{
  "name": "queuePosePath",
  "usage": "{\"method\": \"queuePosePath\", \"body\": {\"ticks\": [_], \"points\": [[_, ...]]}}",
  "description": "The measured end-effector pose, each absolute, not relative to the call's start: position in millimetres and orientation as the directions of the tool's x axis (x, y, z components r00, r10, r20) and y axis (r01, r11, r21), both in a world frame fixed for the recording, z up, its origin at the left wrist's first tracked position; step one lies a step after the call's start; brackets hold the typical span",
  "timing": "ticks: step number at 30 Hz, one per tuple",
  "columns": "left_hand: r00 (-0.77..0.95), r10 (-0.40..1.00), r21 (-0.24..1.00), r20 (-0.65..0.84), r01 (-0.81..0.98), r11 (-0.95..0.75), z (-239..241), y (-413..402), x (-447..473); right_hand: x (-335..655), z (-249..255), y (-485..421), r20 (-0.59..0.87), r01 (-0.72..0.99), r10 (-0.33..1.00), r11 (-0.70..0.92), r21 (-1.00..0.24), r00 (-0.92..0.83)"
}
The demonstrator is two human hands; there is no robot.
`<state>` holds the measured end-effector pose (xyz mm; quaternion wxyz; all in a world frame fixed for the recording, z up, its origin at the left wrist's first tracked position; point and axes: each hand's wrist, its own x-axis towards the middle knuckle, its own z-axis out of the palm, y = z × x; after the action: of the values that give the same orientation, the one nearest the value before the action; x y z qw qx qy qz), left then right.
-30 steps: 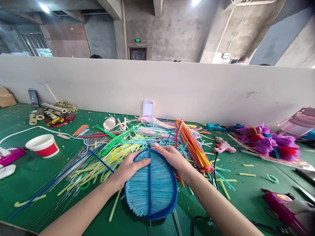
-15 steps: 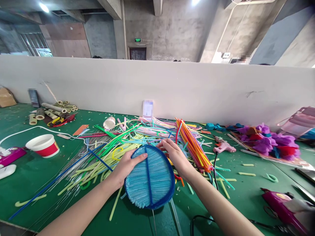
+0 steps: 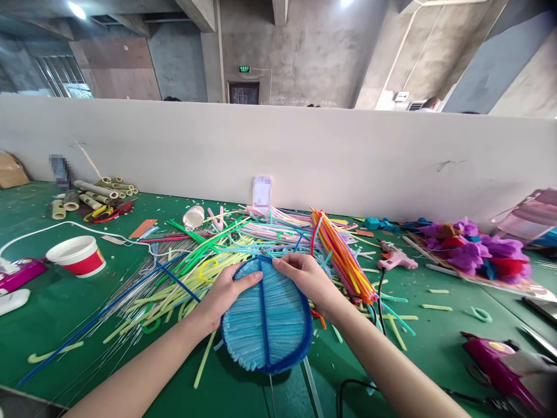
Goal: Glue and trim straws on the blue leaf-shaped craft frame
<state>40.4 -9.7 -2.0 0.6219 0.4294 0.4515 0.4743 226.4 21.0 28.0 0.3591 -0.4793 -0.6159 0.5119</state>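
From where I stood, the left hand (image 3: 224, 293) clamped one disc (image 3: 285, 316) between thumb and fingers, toward the table's (image 3: 435, 348) near edge; the right hand (image 3: 308, 278) pinched its far rim. Beyond lay one orange bundle (image 3: 345, 258), one pink glue gun (image 3: 397, 257).

a pale partition (image 3: 174, 151) stands behind the green tabletop (image 3: 435, 337); beyond rise bare concrete walls (image 3: 313, 58), with a dark door (image 3: 243, 93) under a green exit sign (image 3: 244, 69), a barred window (image 3: 58, 69) at left, and bright ceiling lights (image 3: 77, 10).
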Motion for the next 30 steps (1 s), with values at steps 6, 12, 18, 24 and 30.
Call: {"method": "queuePosePath", "body": {"ticks": [6, 12, 18, 24, 30], "points": [[0.119, 0.986, 0.966, -0.114, -0.219, 0.138, -3, -11, 43, 228, 27, 24, 0.052, 0.292, 0.958, 0.138, -0.946, -0.283], [-0.069, 0.986, 0.942, -0.152, -0.313, 0.123, 6, -8, 39, 236, 46, 17, 0.298, 0.468, 0.915, 0.396, -0.79, -0.272], [-0.168, 0.953, 0.901, -0.251, -0.402, 0.166, 3, 2, 29, 242, 61, 0, 0.381, 0.597, 0.749, 0.662, -0.453, -0.542], [-0.133, 0.97, 0.902, -0.204, -0.411, 0.134, 0, 1, 31, 234, 58, -8, 0.312, 0.614, 0.692, 0.721, -0.32, -0.65], [-0.113, 0.968, 0.897, -0.226, -0.412, 0.161, -2, 3, 30, 230, 52, -10, 0.353, 0.597, 0.616, 0.783, -0.175, -0.705]]}}
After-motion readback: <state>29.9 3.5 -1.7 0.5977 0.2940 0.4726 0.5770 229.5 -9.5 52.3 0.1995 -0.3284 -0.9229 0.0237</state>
